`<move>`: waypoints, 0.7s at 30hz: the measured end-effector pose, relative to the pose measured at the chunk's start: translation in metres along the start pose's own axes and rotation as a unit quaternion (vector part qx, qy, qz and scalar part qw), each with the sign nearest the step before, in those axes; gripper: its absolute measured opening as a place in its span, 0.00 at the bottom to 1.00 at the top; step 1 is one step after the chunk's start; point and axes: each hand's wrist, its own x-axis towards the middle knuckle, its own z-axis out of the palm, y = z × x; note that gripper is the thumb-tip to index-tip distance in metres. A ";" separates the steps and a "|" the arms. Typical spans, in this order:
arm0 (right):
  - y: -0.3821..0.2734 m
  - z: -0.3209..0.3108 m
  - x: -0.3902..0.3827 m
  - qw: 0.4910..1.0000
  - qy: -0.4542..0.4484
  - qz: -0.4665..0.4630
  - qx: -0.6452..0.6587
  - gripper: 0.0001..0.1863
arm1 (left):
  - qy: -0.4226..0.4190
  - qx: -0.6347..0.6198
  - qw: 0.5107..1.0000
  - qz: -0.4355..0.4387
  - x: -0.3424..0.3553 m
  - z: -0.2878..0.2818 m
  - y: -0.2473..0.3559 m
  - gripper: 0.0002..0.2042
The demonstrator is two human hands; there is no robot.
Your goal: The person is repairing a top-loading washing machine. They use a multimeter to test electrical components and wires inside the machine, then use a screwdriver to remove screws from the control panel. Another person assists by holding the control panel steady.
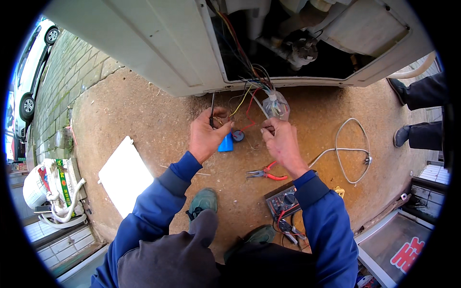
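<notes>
My left hand (209, 134) is closed around a slim dark screwdriver (212, 106) that points up toward the machine's lower edge. Thin wires, one of them yellow (241, 103), run to its fingertips. Just below those fingers, a blue cylinder (225, 143) rests by a small round black part (238, 136), with a red wire rising from there. My right hand (283, 144) pinches a pale grey cable (260, 105). Beside it, a clear plastic bag (277, 106) wraps part of the wire bundle (254, 72) hanging from the open white cabinet (168, 43).
Red-handled pliers (267, 172), a multimeter (283, 199) with leads and a grey power cord (337, 149) lie on the concrete. To the left is a white panel (126, 175). Another person's legs (425, 113) stand at right; a white car (31, 72) is far left.
</notes>
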 end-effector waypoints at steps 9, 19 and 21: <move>-0.003 0.016 -0.002 0.997 0.057 0.013 -0.058 0.17 | 0.025 0.026 0.999 0.012 0.004 0.007 0.009 0.14; 0.001 0.028 0.005 0.997 0.032 0.070 0.031 0.21 | 0.024 0.017 1.000 0.010 0.001 0.008 -0.004 0.08; 0.005 0.030 0.009 0.995 0.021 0.080 0.058 0.19 | 0.005 -0.008 1.000 0.004 -0.001 0.008 -0.003 0.08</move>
